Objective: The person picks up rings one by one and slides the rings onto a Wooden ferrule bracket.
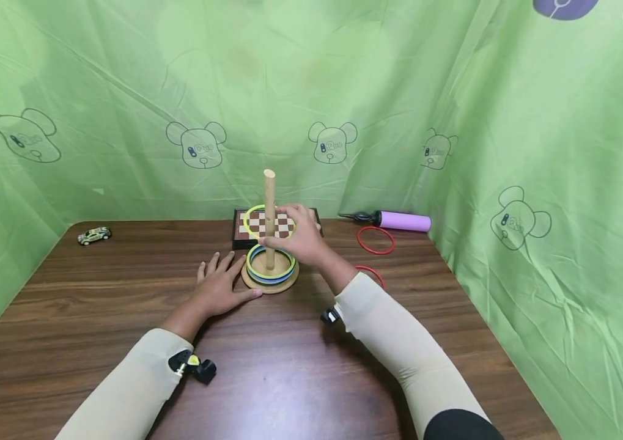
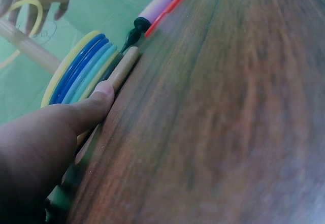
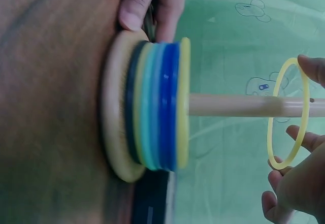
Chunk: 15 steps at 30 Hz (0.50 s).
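Observation:
A wooden peg (image 1: 269,208) rises from a round wooden base (image 1: 270,289) on the table. Several rings in yellow, blue, teal and black form a ring stack (image 3: 160,107) around the peg's foot. Higher up, my right hand (image 1: 304,237) pinches a yellow ring (image 3: 270,132) between thumb and fingers; the ring encircles the peg, above the stack. My left hand (image 1: 222,289) lies with fingers spread at the base's left side. Its thumb (image 2: 104,92) touches the edge of the base in the left wrist view.
Behind the peg lies a checkered game board (image 1: 250,225). Two red rings, one farther back (image 1: 375,240) and one partly hidden by the right arm (image 1: 373,273), lie to the right. A purple hand pump (image 1: 403,220) is at the back, a toy car (image 1: 94,236) at the far left. Green curtains (image 1: 289,73) enclose the table.

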Tool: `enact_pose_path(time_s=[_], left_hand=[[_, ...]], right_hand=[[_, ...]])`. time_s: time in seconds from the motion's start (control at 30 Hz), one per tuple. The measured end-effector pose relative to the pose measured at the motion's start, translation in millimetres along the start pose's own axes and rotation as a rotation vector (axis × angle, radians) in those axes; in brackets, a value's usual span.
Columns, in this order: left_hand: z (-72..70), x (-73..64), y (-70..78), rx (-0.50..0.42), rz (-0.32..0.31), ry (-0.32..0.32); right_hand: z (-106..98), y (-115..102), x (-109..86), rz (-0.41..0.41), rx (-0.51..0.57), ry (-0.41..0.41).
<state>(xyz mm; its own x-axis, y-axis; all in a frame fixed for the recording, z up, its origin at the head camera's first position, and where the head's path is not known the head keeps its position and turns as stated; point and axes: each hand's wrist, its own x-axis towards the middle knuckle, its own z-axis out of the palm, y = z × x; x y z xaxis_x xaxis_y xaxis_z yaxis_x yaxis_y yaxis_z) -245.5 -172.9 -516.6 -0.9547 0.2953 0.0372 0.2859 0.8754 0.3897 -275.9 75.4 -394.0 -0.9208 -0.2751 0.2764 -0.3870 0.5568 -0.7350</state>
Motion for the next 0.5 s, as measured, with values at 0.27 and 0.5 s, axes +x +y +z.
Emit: enact_pose_path(time_s=[0.27, 0.5], left_hand=[[-1.5, 0.2, 2.2, 0.003, 0.004, 0.005], [-2.8, -1.1, 2.1, 0.002, -0.002, -0.006]], right_hand=[[14.2, 14.4, -9.1, 0.055, 0.03, -0.036], [23.4, 24.1, -15.0, 0.069, 0.033, -0.035]])
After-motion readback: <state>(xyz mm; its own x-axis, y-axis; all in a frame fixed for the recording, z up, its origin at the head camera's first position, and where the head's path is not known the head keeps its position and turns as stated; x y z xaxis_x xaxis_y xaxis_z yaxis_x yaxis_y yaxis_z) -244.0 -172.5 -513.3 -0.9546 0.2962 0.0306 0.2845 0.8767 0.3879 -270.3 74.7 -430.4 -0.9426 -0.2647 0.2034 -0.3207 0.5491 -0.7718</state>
